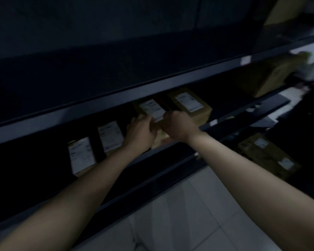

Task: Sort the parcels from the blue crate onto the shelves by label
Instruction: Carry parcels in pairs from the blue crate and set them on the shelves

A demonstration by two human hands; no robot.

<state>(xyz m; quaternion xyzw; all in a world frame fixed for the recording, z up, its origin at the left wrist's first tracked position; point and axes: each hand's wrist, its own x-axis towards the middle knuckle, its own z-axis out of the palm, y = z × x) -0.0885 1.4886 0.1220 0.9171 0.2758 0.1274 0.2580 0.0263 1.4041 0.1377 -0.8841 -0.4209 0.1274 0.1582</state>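
Brown cardboard parcel with a white label lies on the dark metal shelf, at 12 o'clock from both hands, long axis running 5 to 11; left hand and right hand clamp its near end, equally close

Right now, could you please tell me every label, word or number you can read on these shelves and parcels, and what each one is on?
Nothing is legible; the frame is dark and blurred.
White label on the gripped parcel: blurred.
White label on the right parcel: blurred.
White labels on the near-left parcel and far-left parcel: blurred.
Labels on the lower-shelf parcel: blurred.
Upper shelf-edge tag and middle shelf-edge tag: blurred.
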